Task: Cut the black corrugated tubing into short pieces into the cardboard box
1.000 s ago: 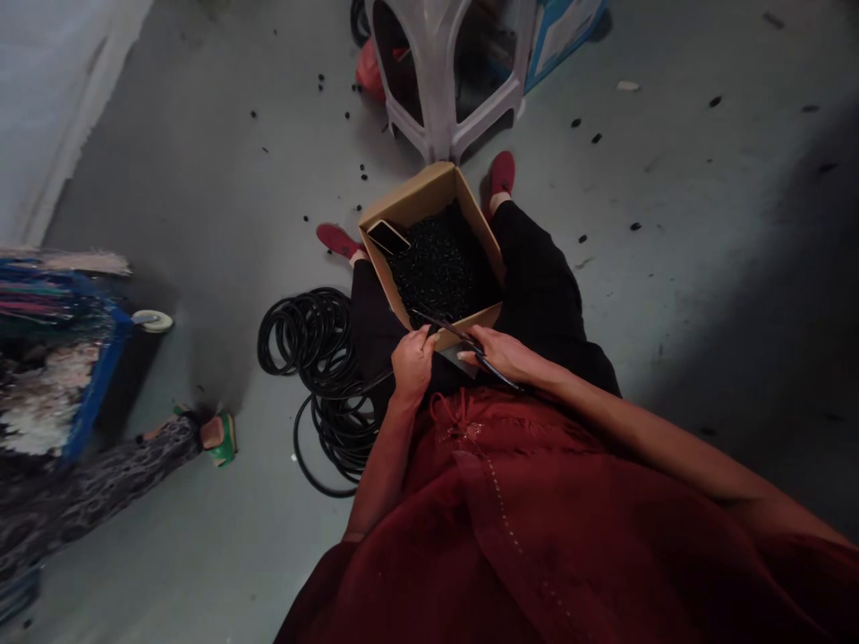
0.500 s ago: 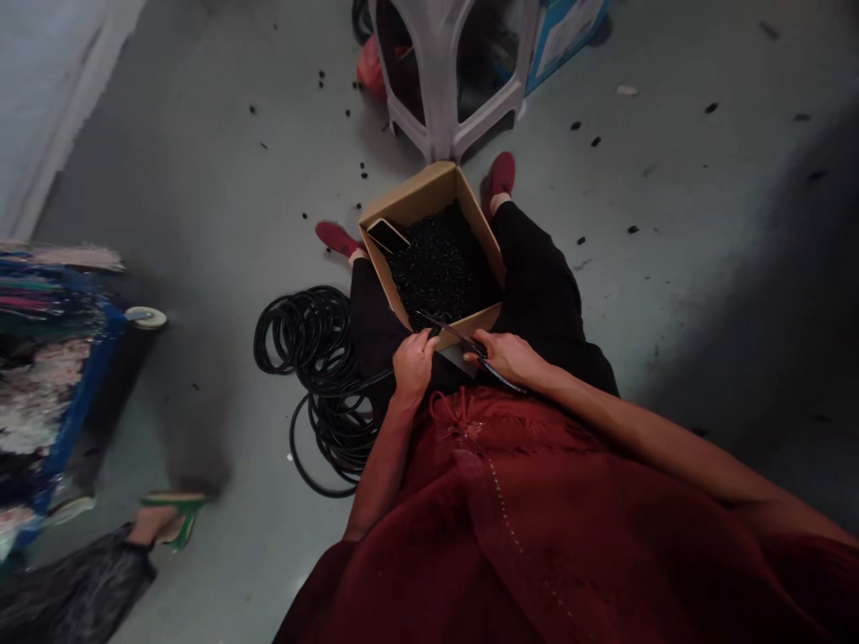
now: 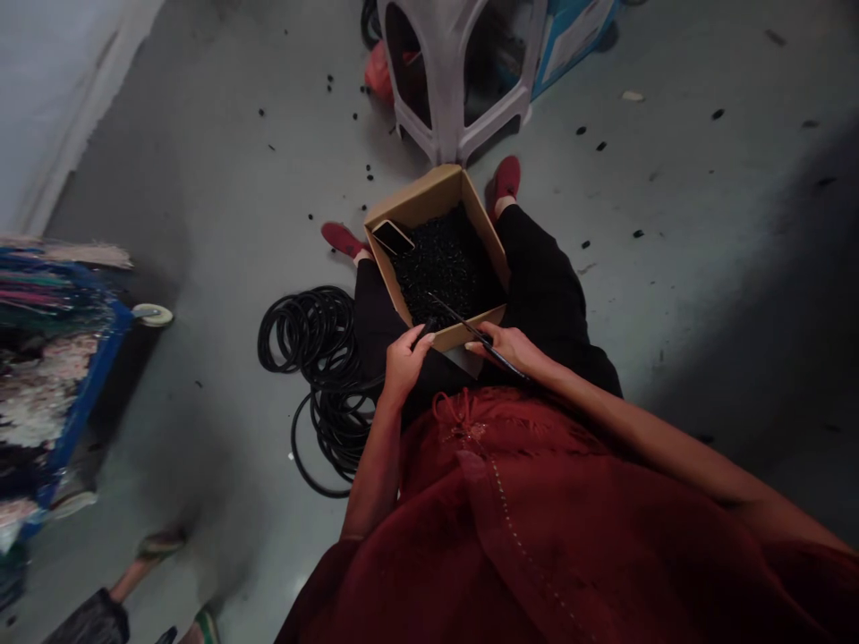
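Observation:
My left hand is closed around the end of a black rubber tube, just over the near edge of a cardboard box. From that hand the tube leads back to coils of black tubing on the floor beside my left leg. Gripped in my right hand is a long dark tool that looks like scissors, its tip pointing over the box. Short black cut pieces fill the box. A phone-like dark rectangle leans in its far left corner.
A grey plastic stool stands right behind the box, with a blue box and a red bag by it. At left is a blue wheeled cart. Another person's foot shows lower left. Black bits dot the floor.
My left hand has shifted slightly left, away from the blades, and the tool has turned a little in my right hand. The other person's feet have moved at the lower left.

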Demonstrator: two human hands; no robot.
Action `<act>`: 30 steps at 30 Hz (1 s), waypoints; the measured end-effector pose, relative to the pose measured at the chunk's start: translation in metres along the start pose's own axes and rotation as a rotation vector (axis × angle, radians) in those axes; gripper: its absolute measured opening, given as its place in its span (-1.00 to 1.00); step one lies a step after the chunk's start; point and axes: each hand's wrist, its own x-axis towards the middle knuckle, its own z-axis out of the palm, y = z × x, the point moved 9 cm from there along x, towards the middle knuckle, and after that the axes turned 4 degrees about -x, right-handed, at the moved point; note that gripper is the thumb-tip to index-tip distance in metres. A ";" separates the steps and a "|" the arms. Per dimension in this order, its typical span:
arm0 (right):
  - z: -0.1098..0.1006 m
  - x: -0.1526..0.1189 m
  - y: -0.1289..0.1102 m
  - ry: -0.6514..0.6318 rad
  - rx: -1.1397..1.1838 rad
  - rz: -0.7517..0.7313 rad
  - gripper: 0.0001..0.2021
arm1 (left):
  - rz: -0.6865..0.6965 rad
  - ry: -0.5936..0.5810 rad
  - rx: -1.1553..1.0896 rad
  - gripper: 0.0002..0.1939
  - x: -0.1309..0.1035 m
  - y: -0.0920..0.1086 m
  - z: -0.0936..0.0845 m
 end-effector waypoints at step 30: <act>-0.018 0.000 -0.051 0.065 0.629 -0.060 -0.61 | 0.103 -0.209 0.060 -0.27 -0.027 0.025 0.045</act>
